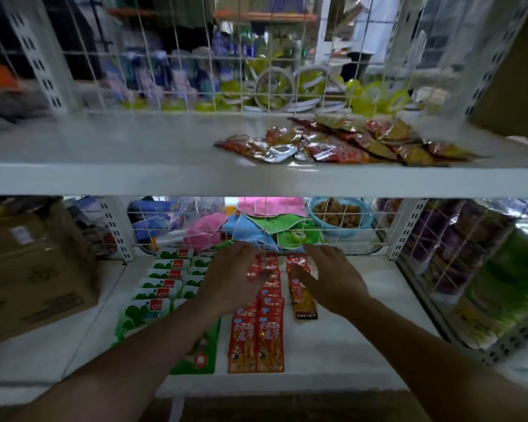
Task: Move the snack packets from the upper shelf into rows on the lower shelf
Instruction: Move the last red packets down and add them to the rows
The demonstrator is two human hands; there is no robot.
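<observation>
A loose pile of red and gold snack packets [348, 144] lies on the right half of the white upper shelf [134, 178]. On the lower shelf [363, 345], green and white packets [162, 284] form rows at the left. Beside them run two rows of red packets [256, 342]. A short row of red and orange packets [302, 296] lies to their right. My left hand [235, 278] rests with spread fingers on the far red packets. My right hand [329, 281], fingers straight, touches the red and orange row. Neither hand holds anything.
A white wire grid [287, 226] backs both shelves; coloured cloths and a blue bowl of brown snacks [339, 214] lie behind it. A cardboard box [34, 269] stands at the left. Bagged goods [470, 263] fill the shelf at the right.
</observation>
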